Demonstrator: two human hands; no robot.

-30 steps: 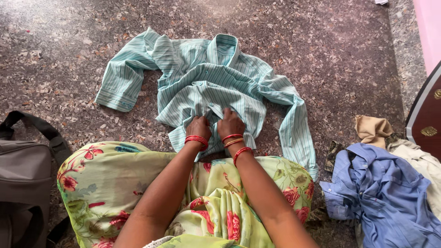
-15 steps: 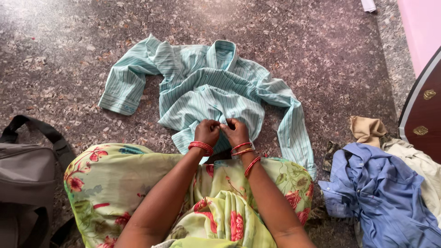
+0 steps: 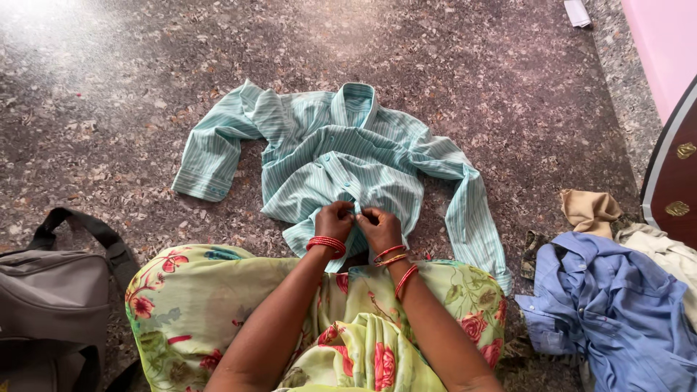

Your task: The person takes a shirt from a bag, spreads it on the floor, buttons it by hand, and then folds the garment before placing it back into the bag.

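A teal striped shirt (image 3: pixel 341 156) lies spread on the speckled floor (image 3: pixel 109 94), collar away from me and sleeves out to both sides. My left hand (image 3: pixel 333 221) and my right hand (image 3: pixel 378 226) meet at the shirt's front placket near its lower hem. Both pinch the fabric edges together with curled fingers. Red bangles circle both wrists. My lap, covered in yellow-green floral cloth (image 3: pixel 196 305), fills the bottom of the view.
A grey bag (image 3: pixel 51 297) with a dark strap sits at the left. At the right lies a pile of clothes: a blue shirt (image 3: pixel 617 312), a tan garment (image 3: pixel 589 210), a cream one (image 3: pixel 668 250). A dark wooden panel (image 3: pixel 675 181) and pink wall stand beyond.
Both hands rose off the flat fabric and came together, pinching the placket edges. The view shifted, so the shirt sits slightly lower and further right in frame.
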